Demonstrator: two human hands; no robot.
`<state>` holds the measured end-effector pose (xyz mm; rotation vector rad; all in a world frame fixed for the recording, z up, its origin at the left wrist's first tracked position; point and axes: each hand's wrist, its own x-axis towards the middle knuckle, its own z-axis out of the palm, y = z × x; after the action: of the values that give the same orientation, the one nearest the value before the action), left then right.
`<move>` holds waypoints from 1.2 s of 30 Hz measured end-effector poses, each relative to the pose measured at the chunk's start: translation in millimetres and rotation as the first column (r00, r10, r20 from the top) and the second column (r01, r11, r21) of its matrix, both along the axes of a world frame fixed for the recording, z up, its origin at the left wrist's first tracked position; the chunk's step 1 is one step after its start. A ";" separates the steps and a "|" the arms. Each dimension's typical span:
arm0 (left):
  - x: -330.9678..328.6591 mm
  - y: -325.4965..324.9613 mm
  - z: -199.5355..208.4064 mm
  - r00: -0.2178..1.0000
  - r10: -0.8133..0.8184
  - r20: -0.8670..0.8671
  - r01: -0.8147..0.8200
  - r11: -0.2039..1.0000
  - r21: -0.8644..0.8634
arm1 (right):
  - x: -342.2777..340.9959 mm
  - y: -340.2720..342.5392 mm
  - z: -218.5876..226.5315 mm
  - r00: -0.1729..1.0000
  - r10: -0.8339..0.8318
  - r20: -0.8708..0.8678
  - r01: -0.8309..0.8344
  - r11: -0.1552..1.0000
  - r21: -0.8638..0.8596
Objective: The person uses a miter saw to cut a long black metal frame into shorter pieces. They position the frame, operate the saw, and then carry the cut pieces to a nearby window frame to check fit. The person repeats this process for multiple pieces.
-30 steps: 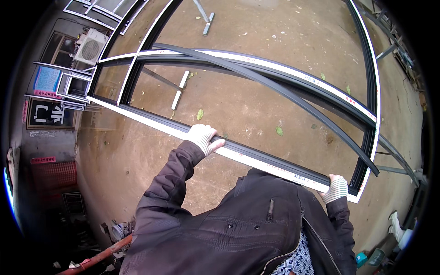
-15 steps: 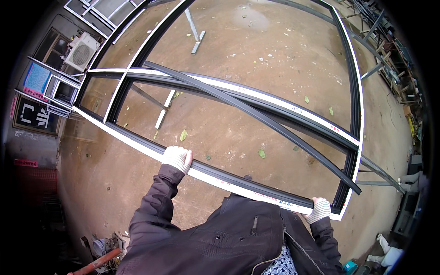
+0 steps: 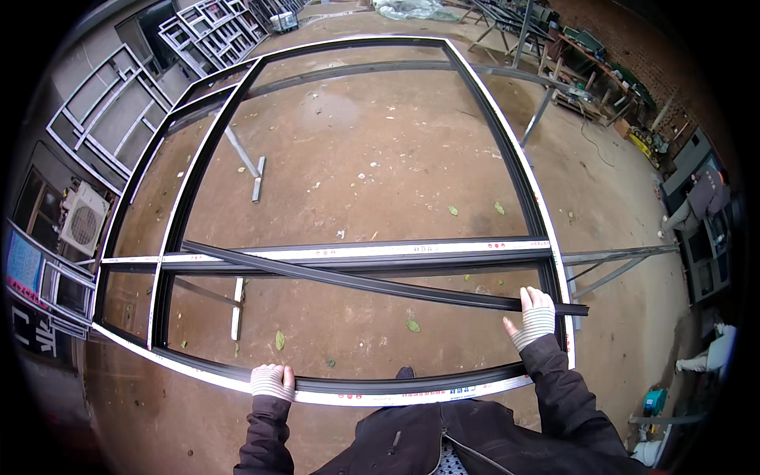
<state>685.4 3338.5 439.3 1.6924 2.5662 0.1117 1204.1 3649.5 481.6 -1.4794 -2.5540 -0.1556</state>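
A large window frame (image 3: 443, 393) of dark profile with white film along its edges lies flat in front of me. My left hand (image 3: 271, 382), in a striped cuff, is closed over its near rail. A loose dark bar (image 3: 356, 282) lies slantwise across the frame, its far-left end by the inner upright and its right end jutting past the right side. Above that right end is my right hand (image 3: 533, 318), its fingers stretched over the bar and its thumb held apart. Whether the fingertips press on the bar, I cannot tell.
Metal stands (image 3: 237, 313) show beneath the frame. Other frames (image 3: 107, 119) lean on the left wall near an air-conditioner unit (image 3: 84, 215). At the right a person (image 3: 701, 198) is beside grey equipment, and a workbench with clutter (image 3: 602, 67) lines the brick wall.
My right hand has left the near rail's right end and moved up to the loose bar. My left hand stays on the near rail. The view has tilted up, showing more of the yard.
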 end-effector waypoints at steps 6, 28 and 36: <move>-3.5 4.5 -16.7 0.999 -0.030 -0.036 0.032 0.997 0.073 | 17.3 27.9 -33.2 0.978 -0.142 0.151 0.167 0.971 -0.170; 286.2 173.7 32.2 0.935 -0.352 -0.043 0.309 0.750 0.585 | 169.5 -143.5 30.2 0.916 -0.365 -0.167 0.183 0.750 -0.636; 415.9 222.1 75.6 0.662 -0.713 -0.231 0.749 0.613 0.252 | 306.8 -181.2 33.1 0.876 -0.473 -0.099 0.259 0.631 -0.731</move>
<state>1101.3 3560.6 514.8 2.8058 1.7333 0.4243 1510.8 3468.3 514.7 -2.0758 -2.1019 1.0310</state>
